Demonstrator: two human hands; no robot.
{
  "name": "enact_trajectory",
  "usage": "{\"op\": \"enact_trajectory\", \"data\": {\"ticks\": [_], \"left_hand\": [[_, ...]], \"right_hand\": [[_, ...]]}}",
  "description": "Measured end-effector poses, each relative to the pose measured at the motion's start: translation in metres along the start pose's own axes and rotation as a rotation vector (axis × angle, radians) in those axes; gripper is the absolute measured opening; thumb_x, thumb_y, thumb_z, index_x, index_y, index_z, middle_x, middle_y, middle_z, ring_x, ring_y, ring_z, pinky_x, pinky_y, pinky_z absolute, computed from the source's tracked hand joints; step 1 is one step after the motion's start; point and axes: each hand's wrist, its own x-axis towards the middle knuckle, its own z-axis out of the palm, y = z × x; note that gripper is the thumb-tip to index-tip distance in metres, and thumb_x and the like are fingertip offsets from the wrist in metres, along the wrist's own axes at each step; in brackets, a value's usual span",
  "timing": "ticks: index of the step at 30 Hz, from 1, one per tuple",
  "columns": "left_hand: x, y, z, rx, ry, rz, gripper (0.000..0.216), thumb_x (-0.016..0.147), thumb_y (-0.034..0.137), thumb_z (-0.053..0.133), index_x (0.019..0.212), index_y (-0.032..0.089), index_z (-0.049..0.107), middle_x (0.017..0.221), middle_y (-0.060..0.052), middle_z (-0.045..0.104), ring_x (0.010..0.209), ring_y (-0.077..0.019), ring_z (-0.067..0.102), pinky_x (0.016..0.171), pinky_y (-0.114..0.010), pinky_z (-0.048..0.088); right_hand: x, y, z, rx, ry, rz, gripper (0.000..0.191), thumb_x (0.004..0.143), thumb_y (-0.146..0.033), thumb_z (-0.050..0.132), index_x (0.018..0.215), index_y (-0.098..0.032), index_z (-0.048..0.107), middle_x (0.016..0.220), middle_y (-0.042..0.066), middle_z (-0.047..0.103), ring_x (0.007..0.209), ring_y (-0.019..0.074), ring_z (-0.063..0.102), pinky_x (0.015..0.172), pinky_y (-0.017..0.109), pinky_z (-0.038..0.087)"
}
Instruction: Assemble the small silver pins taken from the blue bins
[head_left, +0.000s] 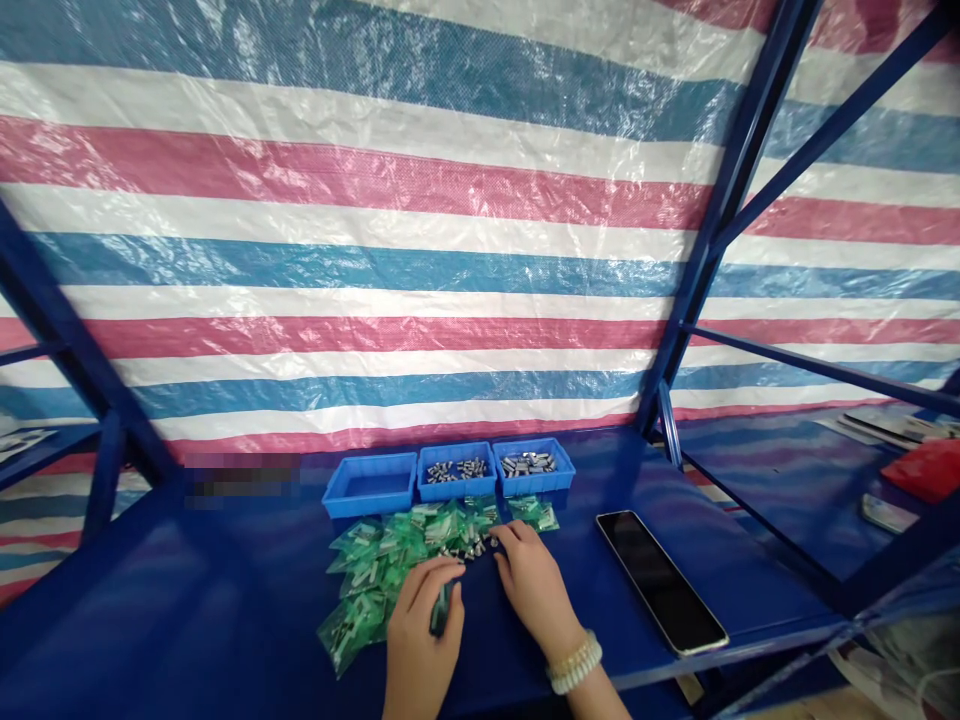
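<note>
My left hand (424,615) is curled at the front of a pile of small green plastic bags (382,555). A green plastic bag (441,608) shows between its thumb and fingers, mostly hidden by the palm. Opposite it, my right hand (534,580) has its index finger and thumb bent close around a small metal part (494,542) at the end of a loose cluster. Those other small metal parts (472,549) lie on the blue table between my two hands. Several bags have small silvery or pale pieces inside.
Behind the bags stand three blue trays: a left one with nothing in it (369,511), and a middle (457,491) and right one (536,485) holding metal pieces. A phone (660,580) lies at right. Blue frame posts (694,290) and a striped sheet (390,270) rise behind.
</note>
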Motion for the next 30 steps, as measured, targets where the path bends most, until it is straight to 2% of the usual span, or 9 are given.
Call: {"op": "enact_trajectory", "data": {"ticks": [3, 8, 12, 14, 18, 21, 26, 30], "left_hand": [[-0.016, 0.003, -0.002, 0.007, 0.005, -0.015, 0.02, 0.089, 0.019, 0.053, 0.093, 0.024, 0.072, 0.097, -0.008, 0.073, 0.092, -0.0228, 0.072, 0.082, -0.034, 0.06], [-0.018, 0.001, -0.003, -0.022, -0.008, -0.034, 0.018, 0.089, 0.022, 0.055, 0.093, 0.024, 0.072, 0.095, -0.007, 0.074, 0.09, -0.0227, 0.073, 0.078, -0.032, 0.06], [-0.019, 0.001, -0.006, -0.075, -0.014, -0.07, 0.017, 0.089, 0.022, 0.057, 0.092, 0.024, 0.073, 0.095, -0.007, 0.074, 0.09, -0.0229, 0.072, 0.08, -0.032, 0.06], [-0.02, 0.004, -0.009, -0.113, -0.013, -0.111, 0.015, 0.088, 0.023, 0.058, 0.091, 0.024, 0.073, 0.094, -0.007, 0.074, 0.09, -0.0232, 0.072, 0.081, -0.032, 0.06], [-0.019, 0.016, -0.014, -0.269, -0.008, -0.206, 0.014, 0.084, 0.025, 0.066, 0.096, 0.024, 0.072, 0.093, -0.005, 0.075, 0.086, -0.0224, 0.073, 0.079, -0.031, 0.061], [-0.015, 0.028, -0.018, -0.417, -0.019, -0.239, 0.018, 0.082, 0.027, 0.069, 0.1, 0.024, 0.071, 0.09, -0.003, 0.075, 0.079, -0.0195, 0.074, 0.075, -0.028, 0.062], [-0.007, 0.038, -0.026, -0.517, -0.037, -0.306, 0.01, 0.082, 0.033, 0.071, 0.083, 0.025, 0.075, 0.09, -0.005, 0.075, 0.084, -0.0213, 0.074, 0.073, -0.026, 0.063], [-0.005, 0.038, -0.028, -0.564, -0.042, -0.385, 0.017, 0.079, 0.04, 0.073, 0.081, 0.024, 0.077, 0.09, -0.006, 0.076, 0.083, -0.0226, 0.075, 0.074, -0.026, 0.063]], "right_hand": [[0.004, -0.004, 0.008, -0.021, 0.005, 0.0, 0.039, 0.08, 0.004, 0.046, 0.097, -0.022, 0.07, 0.096, 0.011, 0.067, 0.095, 0.029, 0.061, 0.085, 0.039, 0.05], [0.001, -0.005, 0.007, 0.043, 0.021, 0.032, 0.034, 0.082, 0.004, 0.045, 0.081, -0.02, 0.068, 0.081, 0.007, 0.066, 0.081, 0.0253, 0.063, 0.074, 0.034, 0.051], [-0.007, -0.01, -0.003, 0.179, 0.02, 0.044, 0.026, 0.085, -0.001, 0.052, 0.09, -0.019, 0.071, 0.084, 0.005, 0.073, 0.076, 0.0207, 0.07, 0.071, 0.029, 0.056], [-0.013, -0.018, -0.01, 0.328, 0.018, 0.072, 0.018, 0.087, -0.009, 0.059, 0.091, -0.019, 0.073, 0.085, 0.005, 0.076, 0.076, 0.0202, 0.072, 0.071, 0.027, 0.057], [-0.027, -0.041, -0.028, 0.652, 0.043, 0.103, 0.007, 0.082, -0.023, 0.073, 0.077, -0.02, 0.076, 0.077, 0.004, 0.075, 0.073, 0.0211, 0.071, 0.066, 0.026, 0.056], [-0.033, -0.055, -0.038, 0.714, 0.053, 0.1, 0.009, 0.079, -0.028, 0.078, 0.074, -0.021, 0.077, 0.073, 0.004, 0.073, 0.069, 0.0198, 0.068, 0.064, 0.026, 0.053], [-0.037, -0.06, -0.041, 0.842, -0.071, 0.2, 0.009, 0.081, -0.029, 0.076, 0.083, -0.02, 0.078, 0.078, 0.005, 0.077, 0.073, 0.0217, 0.072, 0.067, 0.027, 0.056], [-0.036, -0.06, -0.044, 0.75, -0.091, 0.144, 0.009, 0.085, -0.022, 0.068, 0.087, -0.021, 0.078, 0.083, 0.006, 0.077, 0.078, 0.0215, 0.072, 0.069, 0.026, 0.056]]}}
